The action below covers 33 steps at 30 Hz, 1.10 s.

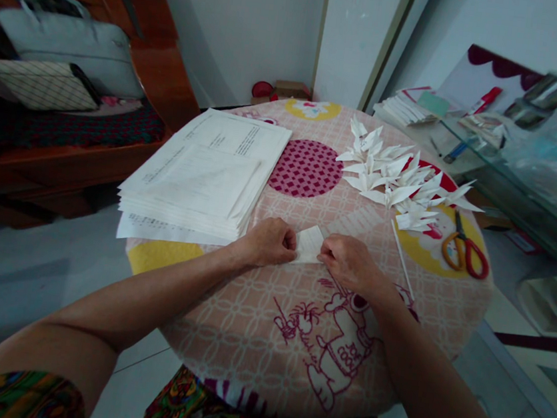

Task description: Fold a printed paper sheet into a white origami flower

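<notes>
A small folded piece of white paper [309, 243] lies between my two hands over the round table. Its left edge is gripped by the curled fingers of my left hand [271, 242]. My right hand [350, 261] pinches the right edge. Just behind my right hand rests a loose strip of printed paper [358, 219]. A tall stack of printed sheets [203, 160], with smaller sheets on top, stands beyond my left hand. Several folded paper cranes [398, 172] are heaped at the back right.
Scissors [466, 249] with orange-red handles lie at the table's right side, near a thin white stick [402, 260]. A patterned cloth [226, 317] covers the table. At right stands a glass-topped cabinet [520, 203] with papers and a plastic bag; at left, a wooden bench [157, 81] holds bags.
</notes>
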Motion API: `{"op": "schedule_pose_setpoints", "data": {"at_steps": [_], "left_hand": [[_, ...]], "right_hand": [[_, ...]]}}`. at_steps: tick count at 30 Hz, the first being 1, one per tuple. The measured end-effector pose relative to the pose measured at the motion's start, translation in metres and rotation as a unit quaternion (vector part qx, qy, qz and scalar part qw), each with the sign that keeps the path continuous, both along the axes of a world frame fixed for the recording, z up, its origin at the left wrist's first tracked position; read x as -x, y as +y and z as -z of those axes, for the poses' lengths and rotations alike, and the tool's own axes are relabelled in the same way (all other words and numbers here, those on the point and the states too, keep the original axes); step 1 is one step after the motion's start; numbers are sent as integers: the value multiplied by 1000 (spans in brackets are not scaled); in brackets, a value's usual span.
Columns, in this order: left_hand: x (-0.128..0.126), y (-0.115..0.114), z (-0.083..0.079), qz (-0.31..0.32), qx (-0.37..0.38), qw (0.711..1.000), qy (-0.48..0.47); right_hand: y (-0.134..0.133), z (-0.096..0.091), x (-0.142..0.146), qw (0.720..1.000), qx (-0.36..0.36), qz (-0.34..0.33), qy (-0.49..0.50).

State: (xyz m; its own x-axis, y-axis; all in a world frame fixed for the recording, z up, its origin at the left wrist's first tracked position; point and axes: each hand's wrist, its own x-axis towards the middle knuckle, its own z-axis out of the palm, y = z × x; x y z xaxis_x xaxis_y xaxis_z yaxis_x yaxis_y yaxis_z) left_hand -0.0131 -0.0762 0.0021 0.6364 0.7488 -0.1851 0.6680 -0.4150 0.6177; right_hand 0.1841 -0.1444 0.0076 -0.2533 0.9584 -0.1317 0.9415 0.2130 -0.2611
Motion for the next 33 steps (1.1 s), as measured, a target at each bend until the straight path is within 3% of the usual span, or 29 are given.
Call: {"op": "schedule_pose_setpoints", "data": {"at_steps": [7, 12, 15, 17, 22, 33], "left_hand": [[0, 1, 0, -14, 12, 1000, -7], [4, 3, 3, 16, 4, 999, -34], [7, 1, 5, 68, -68, 991, -92], [8, 1, 7, 137, -113, 974, -140], [13, 8, 11, 290, -115, 928, -201], [22, 19, 7, 350, -104, 918, -153]], "right_hand": [[0, 3, -1, 1000, -3, 1, 7], [0, 3, -1, 1000, -12, -2, 13], [0, 4, -2, 1000, -17, -2, 18], [-1, 5, -2, 1000, -20, -3, 21], [0, 5, -2, 1000, -13, 6, 20], [-1, -2, -1, 1000, 5, 6, 27]]}}
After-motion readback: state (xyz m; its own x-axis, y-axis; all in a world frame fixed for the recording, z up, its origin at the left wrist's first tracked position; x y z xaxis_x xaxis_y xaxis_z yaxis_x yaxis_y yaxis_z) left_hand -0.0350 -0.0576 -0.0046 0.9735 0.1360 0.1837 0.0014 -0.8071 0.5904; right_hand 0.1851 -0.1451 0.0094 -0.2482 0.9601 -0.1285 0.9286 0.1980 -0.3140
